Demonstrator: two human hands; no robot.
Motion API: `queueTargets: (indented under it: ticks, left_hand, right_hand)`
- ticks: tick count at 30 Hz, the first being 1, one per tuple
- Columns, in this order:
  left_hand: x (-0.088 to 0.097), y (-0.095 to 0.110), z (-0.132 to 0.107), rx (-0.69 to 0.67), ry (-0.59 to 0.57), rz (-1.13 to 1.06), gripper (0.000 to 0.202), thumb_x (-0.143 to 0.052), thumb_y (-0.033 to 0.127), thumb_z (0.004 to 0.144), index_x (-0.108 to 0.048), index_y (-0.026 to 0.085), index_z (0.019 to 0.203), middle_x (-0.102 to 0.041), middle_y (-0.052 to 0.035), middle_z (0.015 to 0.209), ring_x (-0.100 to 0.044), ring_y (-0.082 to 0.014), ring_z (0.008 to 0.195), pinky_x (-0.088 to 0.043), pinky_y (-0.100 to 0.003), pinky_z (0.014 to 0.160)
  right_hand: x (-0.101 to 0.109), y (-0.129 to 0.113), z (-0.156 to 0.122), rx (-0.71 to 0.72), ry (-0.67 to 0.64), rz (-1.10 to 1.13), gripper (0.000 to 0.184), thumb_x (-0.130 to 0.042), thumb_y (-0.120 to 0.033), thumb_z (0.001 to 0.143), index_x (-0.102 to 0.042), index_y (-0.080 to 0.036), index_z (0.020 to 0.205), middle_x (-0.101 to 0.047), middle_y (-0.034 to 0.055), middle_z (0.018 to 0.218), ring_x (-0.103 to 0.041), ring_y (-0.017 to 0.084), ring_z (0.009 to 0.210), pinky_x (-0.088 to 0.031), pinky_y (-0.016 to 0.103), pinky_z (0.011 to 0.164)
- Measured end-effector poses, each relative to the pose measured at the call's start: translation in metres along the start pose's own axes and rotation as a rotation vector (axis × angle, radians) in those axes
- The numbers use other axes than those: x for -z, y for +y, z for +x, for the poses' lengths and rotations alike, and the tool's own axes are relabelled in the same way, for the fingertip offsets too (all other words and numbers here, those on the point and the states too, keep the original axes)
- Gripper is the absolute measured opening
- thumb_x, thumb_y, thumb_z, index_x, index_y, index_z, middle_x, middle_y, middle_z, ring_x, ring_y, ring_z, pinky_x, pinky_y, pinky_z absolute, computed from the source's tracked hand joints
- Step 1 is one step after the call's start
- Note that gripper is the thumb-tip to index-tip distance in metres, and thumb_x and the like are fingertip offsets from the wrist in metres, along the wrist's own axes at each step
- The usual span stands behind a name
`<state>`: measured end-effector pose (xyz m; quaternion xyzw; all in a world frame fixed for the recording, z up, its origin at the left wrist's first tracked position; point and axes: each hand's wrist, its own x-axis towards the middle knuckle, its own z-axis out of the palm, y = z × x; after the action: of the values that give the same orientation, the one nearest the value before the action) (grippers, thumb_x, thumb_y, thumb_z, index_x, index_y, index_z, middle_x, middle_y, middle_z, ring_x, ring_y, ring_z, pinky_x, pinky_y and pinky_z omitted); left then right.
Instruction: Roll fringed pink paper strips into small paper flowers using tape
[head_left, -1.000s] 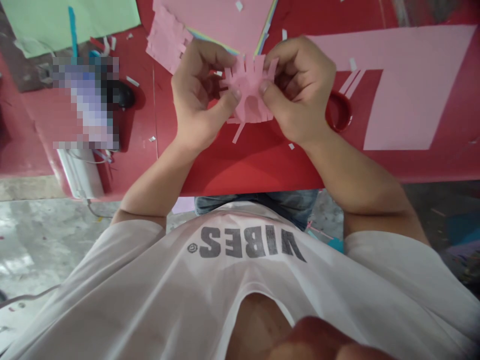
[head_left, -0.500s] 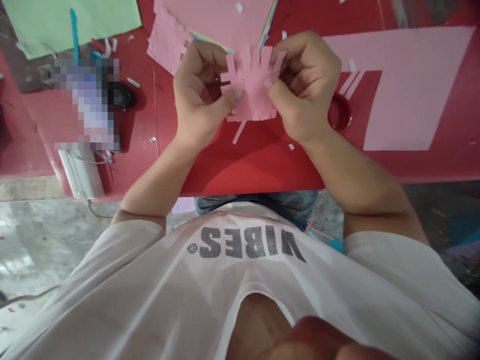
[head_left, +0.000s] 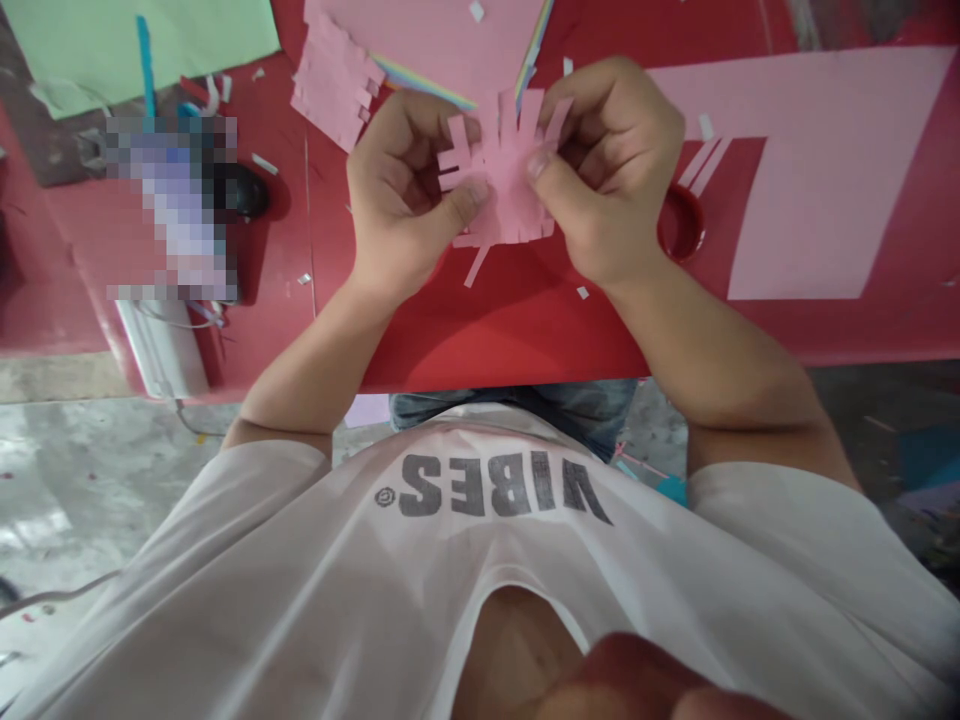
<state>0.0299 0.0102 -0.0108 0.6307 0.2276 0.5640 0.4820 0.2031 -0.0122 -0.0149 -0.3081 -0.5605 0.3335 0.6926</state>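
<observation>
A pink paper piece (head_left: 511, 185) with strips fringing its edges is held up between both hands over the red table (head_left: 517, 335). My left hand (head_left: 409, 190) pinches its left side, thumb on the face and fingers curled behind. My right hand (head_left: 611, 175) grips the right side the same way, its thumb near the middle of the paper. Several strips stick up along the top edge, and one narrow strip hangs down at the lower left. Behind my left hand lies another pink paper piece (head_left: 335, 82) with notched edges.
Pink sheets (head_left: 427, 35) lie at the back over rainbow-edged paper. A large cut pink sheet (head_left: 810, 220) and a red tape roll (head_left: 681, 222) are on the right. To the left are green paper (head_left: 142, 45), a black rounded object (head_left: 246, 190) and a white power strip (head_left: 161, 345).
My left fingers have shifted slightly on the paper's left edge, and the strips there splay a little differently. My right hand has hardly moved.
</observation>
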Motion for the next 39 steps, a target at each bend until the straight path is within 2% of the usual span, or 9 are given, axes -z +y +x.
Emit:
queueTargets:
  ticks: [6, 12, 17, 22, 27, 33, 39]
  left_hand:
    - [-0.003, 0.007, -0.001, 0.101, 0.054, 0.0, 0.036, -0.089, 0.034, 0.077, -0.064, 0.014, 0.093, -0.056, 0.0012, 0.079, -0.056, -0.0072, 0.068, -0.044, -0.021, 0.058]
    - [-0.007, 0.012, 0.001, 0.055, 0.033, 0.001, 0.027, -0.087, 0.034, 0.08, -0.067, 0.022, 0.092, -0.058, 0.0014, 0.079, -0.052, -0.008, 0.067, -0.041, -0.022, 0.058]
    - [-0.006, 0.01, 0.001, 0.072, 0.075, 0.009, 0.031, -0.09, 0.033, 0.077, -0.065, 0.018, 0.087, -0.056, 0.0009, 0.078, -0.052, -0.008, 0.066, -0.04, -0.023, 0.057]
    - [0.001, 0.006, 0.0, 0.038, 0.025, 0.054, 0.028, -0.088, 0.032, 0.079, -0.068, 0.02, 0.093, -0.056, 0.0019, 0.078, -0.044, -0.0059, 0.06, -0.034, -0.021, 0.052]
    - [0.003, 0.006, 0.0, -0.01, -0.025, 0.079, 0.026, -0.084, 0.031, 0.083, -0.066, 0.015, 0.094, -0.056, 0.0022, 0.079, -0.05, -0.0052, 0.066, -0.039, -0.018, 0.059]
    - [0.002, 0.003, -0.002, 0.081, -0.004, 0.026, 0.031, -0.087, 0.031, 0.078, -0.064, 0.015, 0.093, -0.054, 0.0034, 0.075, -0.045, -0.004, 0.055, -0.034, -0.019, 0.049]
    - [0.0, -0.001, -0.004, 0.108, 0.059, 0.027, 0.03, -0.088, 0.031, 0.077, -0.065, 0.018, 0.09, -0.053, 0.0039, 0.073, -0.049, -0.0055, 0.057, -0.035, -0.02, 0.049]
  right_hand:
    - [0.002, 0.003, -0.001, -0.009, -0.005, -0.068, 0.015, -0.067, -0.039, 0.083, -0.061, -0.028, 0.091, -0.053, -0.001, 0.077, -0.04, 0.016, 0.064, -0.027, 0.033, 0.058]
    - [0.002, 0.002, -0.001, -0.009, -0.011, -0.038, 0.013, -0.069, -0.036, 0.084, -0.063, -0.027, 0.091, -0.052, -0.0006, 0.077, -0.038, 0.016, 0.064, -0.023, 0.034, 0.057]
    - [0.0, 0.001, -0.002, -0.002, -0.014, -0.068, 0.011, -0.066, -0.035, 0.083, -0.061, -0.027, 0.09, -0.051, -0.0006, 0.078, -0.037, 0.015, 0.063, -0.023, 0.034, 0.058]
    - [0.0, 0.004, -0.003, 0.032, -0.018, -0.113, 0.01, -0.062, -0.029, 0.082, -0.06, -0.025, 0.09, -0.049, -0.0007, 0.078, -0.037, 0.013, 0.064, -0.021, 0.033, 0.057]
    - [0.004, -0.002, -0.004, 0.021, -0.071, -0.181, 0.011, -0.059, -0.03, 0.083, -0.058, -0.025, 0.093, -0.051, -0.0004, 0.08, -0.042, 0.014, 0.066, -0.026, 0.031, 0.057]
    - [0.008, -0.02, -0.003, -0.117, -0.104, -0.355, 0.007, -0.056, -0.033, 0.087, -0.057, -0.035, 0.094, -0.055, 0.0002, 0.085, -0.047, 0.02, 0.07, -0.038, 0.037, 0.06]
    - [0.006, -0.018, -0.004, -0.05, -0.088, -0.257, 0.007, -0.058, -0.031, 0.085, -0.06, -0.031, 0.092, -0.052, -0.0004, 0.081, -0.044, 0.017, 0.067, -0.029, 0.034, 0.058]
